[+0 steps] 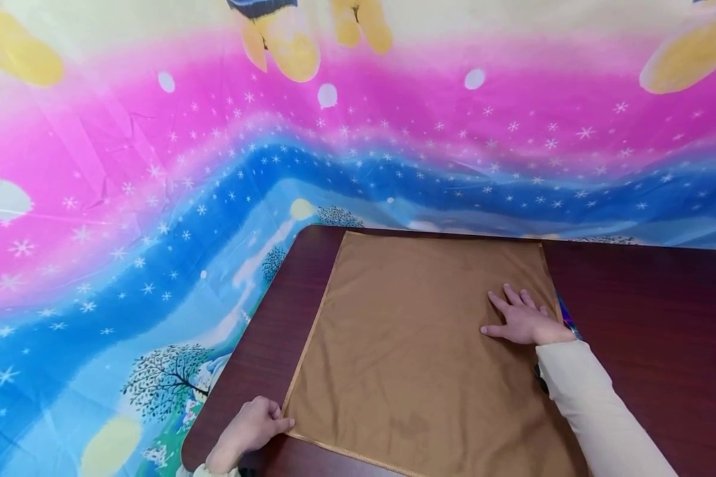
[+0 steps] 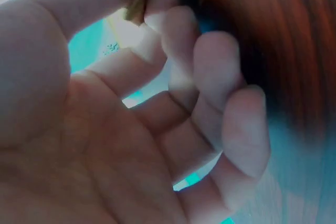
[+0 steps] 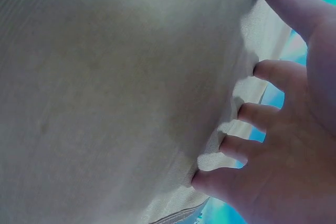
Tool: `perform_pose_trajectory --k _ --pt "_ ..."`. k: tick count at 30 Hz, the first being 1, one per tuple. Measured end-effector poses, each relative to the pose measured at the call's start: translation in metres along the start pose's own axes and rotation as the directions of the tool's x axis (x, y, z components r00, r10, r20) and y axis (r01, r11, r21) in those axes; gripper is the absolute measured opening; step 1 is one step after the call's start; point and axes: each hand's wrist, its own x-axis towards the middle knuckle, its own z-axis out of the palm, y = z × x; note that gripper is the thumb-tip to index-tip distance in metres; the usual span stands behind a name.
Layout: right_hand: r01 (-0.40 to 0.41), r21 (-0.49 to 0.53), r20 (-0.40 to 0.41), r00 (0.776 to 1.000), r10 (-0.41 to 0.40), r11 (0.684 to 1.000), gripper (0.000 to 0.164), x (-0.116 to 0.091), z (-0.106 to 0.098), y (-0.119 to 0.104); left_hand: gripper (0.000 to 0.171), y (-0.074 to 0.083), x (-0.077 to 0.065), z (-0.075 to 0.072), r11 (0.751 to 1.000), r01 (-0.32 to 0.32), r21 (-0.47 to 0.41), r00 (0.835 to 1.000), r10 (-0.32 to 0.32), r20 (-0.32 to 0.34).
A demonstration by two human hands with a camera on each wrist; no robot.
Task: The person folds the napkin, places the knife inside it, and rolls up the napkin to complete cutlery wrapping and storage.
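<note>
A brown square cloth (image 1: 406,344) with a stitched hem lies spread over the dark wooden table, showing a few soft wrinkles. At its near left corner my left hand (image 1: 253,424) pinches the edge between thumb and index finger. The left wrist view shows a sliver of the cloth (image 2: 139,3) there, with the other fingers (image 2: 244,129) curled above the wood. Toward the far right side of the cloth, my right hand (image 1: 522,319) has its fingers spread. In the right wrist view those fingertips (image 3: 210,179) press small dents into the fabric.
Dark red-brown tabletop (image 1: 650,318) extends to the right of the cloth, with a narrow strip on the left. A shiny multicoloured thing (image 1: 565,315) peeks out by the cloth's right edge. Behind the table hangs a pink and blue patterned sheet (image 1: 394,119).
</note>
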Motion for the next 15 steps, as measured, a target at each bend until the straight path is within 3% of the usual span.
perform_pose_trajectory --k 4,15 --pt "-0.011 0.002 0.018 1.000 0.011 1.000 0.091 0.001 -0.001 0.000 0.035 -0.001 0.000 -0.003 0.999 -0.046 0.005 0.999 0.046 0.001" --pt "-0.009 0.003 0.003 1.000 0.009 1.000 0.091 -0.001 0.001 0.002 0.032 0.008 0.001 -0.012 0.997 -0.082 0.015 0.997 0.082 0.017"
